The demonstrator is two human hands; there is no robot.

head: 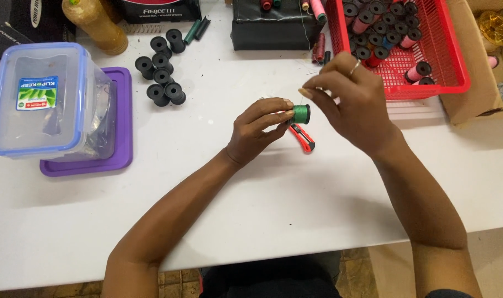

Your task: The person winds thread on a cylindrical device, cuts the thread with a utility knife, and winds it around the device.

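My left hand (258, 129) pinches a small spool of green thread (302, 113) between thumb and fingers, above the white table (218, 182). My right hand (351, 99) hovers just right of the spool, fingertips pinched together near its top as if on a thread end; the thread itself is too fine to see. A ring sits on one right finger. A red utility knife (303, 139) lies on the table just below the spool.
Several empty black spools (162, 72) lie at the back left. A clear lidded box (41, 102) rests on a purple lid (116, 149). A red basket (428, 55) of black and pink spools stands back right, beside a cardboard box (478, 105). A black box (273, 27) sits behind.
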